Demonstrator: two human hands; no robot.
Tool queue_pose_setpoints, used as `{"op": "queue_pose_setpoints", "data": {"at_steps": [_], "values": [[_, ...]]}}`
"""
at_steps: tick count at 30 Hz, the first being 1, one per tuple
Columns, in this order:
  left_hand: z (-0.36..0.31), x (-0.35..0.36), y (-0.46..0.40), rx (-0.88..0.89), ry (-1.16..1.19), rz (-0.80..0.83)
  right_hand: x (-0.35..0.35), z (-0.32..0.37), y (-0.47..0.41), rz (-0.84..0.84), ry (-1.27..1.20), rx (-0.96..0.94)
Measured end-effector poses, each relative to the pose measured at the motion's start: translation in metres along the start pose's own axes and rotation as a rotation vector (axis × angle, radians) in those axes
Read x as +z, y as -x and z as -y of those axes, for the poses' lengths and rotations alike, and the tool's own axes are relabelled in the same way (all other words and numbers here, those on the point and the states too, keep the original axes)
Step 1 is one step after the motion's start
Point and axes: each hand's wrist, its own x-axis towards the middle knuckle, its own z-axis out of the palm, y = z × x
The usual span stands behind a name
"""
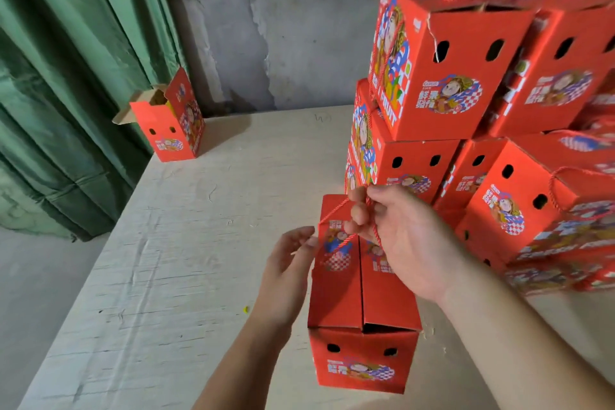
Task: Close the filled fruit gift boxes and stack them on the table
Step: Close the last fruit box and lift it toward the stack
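Note:
A red fruit gift box stands on the pale table in front of me, its top flaps folded shut. My right hand hovers above the box and pinches its red rope handle, pulling the cord up. My left hand touches the box's left upper edge with relaxed fingers. To the right rises a stack of closed red gift boxes, two to three layers high.
One more red box with open flaps stands at the table's far left corner, by a green curtain. A grey concrete wall is behind the table. The table's left edge drops to the floor.

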Motion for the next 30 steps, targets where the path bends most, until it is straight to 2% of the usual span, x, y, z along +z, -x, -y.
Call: {"op": "queue_pose_setpoints", "data": {"at_steps": [2,3,5,8,10,12,14,16,18,20,22,23,26,28,30], "values": [[0.012,0.01,0.006,-0.026,-0.033,0.066,0.014,0.001,-0.003,-0.035,0.214,0.023],[0.015,0.014,0.009,0.015,-0.099,0.068,0.019,0.005,-0.002,-0.026,0.274,0.013],[0.011,0.015,0.011,0.154,-0.164,0.032,0.027,0.024,0.001,0.057,0.244,-0.062],[-0.008,0.006,0.008,0.343,-0.046,0.015,0.025,0.056,0.015,0.233,0.135,-0.203],[-0.013,0.004,0.003,0.418,-0.117,0.046,0.021,0.057,0.017,0.172,0.062,-0.232],[-0.005,0.008,-0.002,0.451,-0.246,0.106,0.02,0.041,0.014,-0.011,0.067,-0.164],[0.015,0.014,-0.002,0.302,-0.195,0.163,0.019,0.022,0.009,-0.121,0.199,-0.05],[0.038,0.019,0.0,0.092,-0.033,0.183,0.01,0.004,0.007,-0.12,0.405,0.029],[0.06,0.019,0.0,-0.066,0.164,0.129,-0.006,-0.005,0.002,-0.112,0.657,0.049],[0.078,0.022,-0.003,-0.221,0.342,0.01,-0.024,-0.014,-0.002,-0.223,0.71,0.057],[0.097,0.023,-0.005,-0.356,0.281,-0.169,-0.045,-0.028,-0.003,-0.33,0.715,0.08],[0.105,0.023,-0.006,-0.412,0.177,-0.212,-0.054,-0.039,0.001,-0.355,0.825,0.125],[0.122,0.025,-0.009,-0.606,0.075,-0.081,-0.07,-0.09,0.032,-0.232,1.305,0.415],[0.126,0.028,-0.009,-0.698,0.028,-0.012,-0.068,-0.124,0.057,-0.084,1.393,0.577],[0.131,0.029,-0.014,-0.678,-0.038,0.0,-0.065,-0.146,0.069,-0.058,1.458,0.552]]}}
